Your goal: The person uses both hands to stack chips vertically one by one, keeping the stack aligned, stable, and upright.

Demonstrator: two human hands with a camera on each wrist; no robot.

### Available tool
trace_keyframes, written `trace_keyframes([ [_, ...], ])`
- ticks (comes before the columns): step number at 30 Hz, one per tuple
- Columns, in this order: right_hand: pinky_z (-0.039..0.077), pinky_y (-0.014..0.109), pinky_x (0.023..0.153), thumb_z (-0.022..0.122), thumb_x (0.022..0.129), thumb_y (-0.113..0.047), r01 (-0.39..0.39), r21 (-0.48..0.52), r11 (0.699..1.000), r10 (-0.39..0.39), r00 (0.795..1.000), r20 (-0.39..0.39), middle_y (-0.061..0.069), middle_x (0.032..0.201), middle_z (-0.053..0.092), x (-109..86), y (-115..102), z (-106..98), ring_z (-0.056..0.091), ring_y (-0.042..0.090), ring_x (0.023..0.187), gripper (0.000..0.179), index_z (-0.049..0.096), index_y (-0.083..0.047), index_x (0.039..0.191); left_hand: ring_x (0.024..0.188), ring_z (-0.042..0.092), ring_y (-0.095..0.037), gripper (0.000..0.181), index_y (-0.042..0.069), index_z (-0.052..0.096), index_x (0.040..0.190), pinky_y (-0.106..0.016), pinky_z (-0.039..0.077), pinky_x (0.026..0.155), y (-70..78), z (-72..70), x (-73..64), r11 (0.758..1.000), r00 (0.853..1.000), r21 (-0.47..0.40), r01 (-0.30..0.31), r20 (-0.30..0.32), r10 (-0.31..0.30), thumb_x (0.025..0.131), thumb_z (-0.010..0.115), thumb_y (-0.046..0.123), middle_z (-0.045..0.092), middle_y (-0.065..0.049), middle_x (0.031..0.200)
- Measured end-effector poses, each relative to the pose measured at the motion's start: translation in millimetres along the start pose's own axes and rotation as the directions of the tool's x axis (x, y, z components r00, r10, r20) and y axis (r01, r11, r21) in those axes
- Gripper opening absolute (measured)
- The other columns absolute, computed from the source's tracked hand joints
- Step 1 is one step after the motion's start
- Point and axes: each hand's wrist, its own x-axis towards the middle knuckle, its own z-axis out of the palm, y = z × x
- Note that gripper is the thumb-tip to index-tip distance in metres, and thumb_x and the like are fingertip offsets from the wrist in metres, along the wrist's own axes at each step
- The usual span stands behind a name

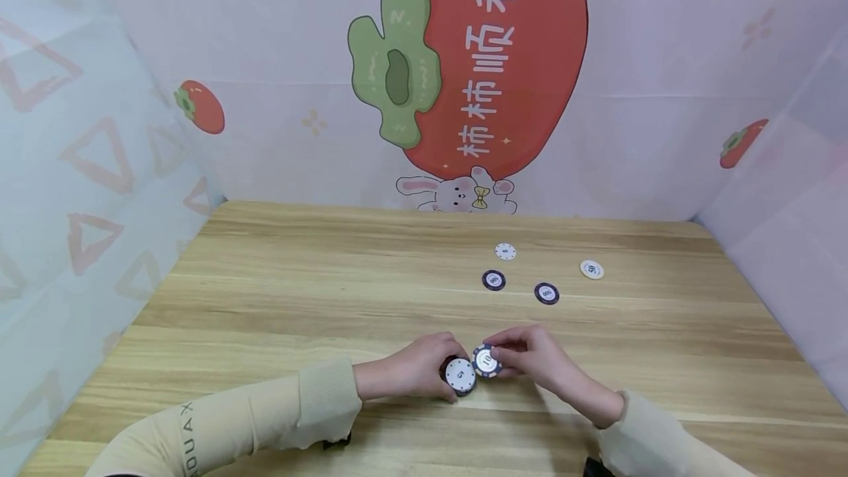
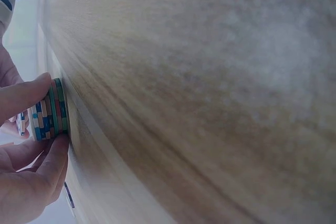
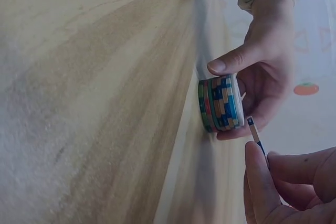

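Note:
My left hand point(image 1: 424, 368) grips a stack of poker chips point(image 3: 220, 103) from the side, thumb and fingers around its edge. The stack stands on the table, with blue, orange, green and red edges and a white chip marked 5 point(image 1: 460, 375) on top. Between thumb and fingers my right hand point(image 1: 539, 363) pinches one poker chip marked 10 point(image 1: 486, 361), blue-and-white rimmed with a silvery middle. That chip is tilted, its edge right beside the top of the stack. In the right wrist view it appears edge-on as a thin chip point(image 3: 254, 132).
Loose chips lie farther back on the wooden table point(image 1: 298, 278): a white chip point(image 1: 506, 252), two dark chips point(image 1: 493, 280) point(image 1: 546, 294) and a cream chip marked 50 point(image 1: 592, 269). A printed cloth wall point(image 1: 285, 146) rises at the table's back edge.

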Motion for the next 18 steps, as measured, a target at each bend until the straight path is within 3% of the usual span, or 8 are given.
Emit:
trace_keyframes([
  [11, 0.054, 0.031, 0.063, 0.060, 0.084, 0.000, -0.028, 0.041, 0.999, 0.028, 1.000, -0.009, 0.019, 0.088, 0.065, 4.1, 1, 11, 0.065, 0.018, 0.073, 0.025, 0.058, 0.017, 0.102, 0.080, 0.048, -0.003, 0.043, 0.006, 0.064, 0.099, -0.016, 0.040, 0.074, -2.3, 0.1, 1.0, 1.000, 1.000, 0.010, -0.025, -0.011, 0.025, 0.062, 0.082, 0.018, 0.055, 0.005, 0.090],
  [18, 0.054, 0.029, 0.062, 0.063, 0.082, -0.001, -0.006, 0.001, 1.000, 0.006, 1.000, 0.001, 0.016, 0.085, 0.066, 5.7, 1, 16, 0.064, 0.018, 0.073, 0.023, 0.060, 0.014, 0.099, 0.079, 0.047, -0.003, 0.040, 0.007, 0.066, 0.097, -0.016, 0.040, 0.073, -2.9, 0.2, 0.9, 0.999, 0.999, 0.016, -0.034, -0.012, 0.034, 0.062, 0.083, 0.019, 0.055, 0.006, 0.087],
])
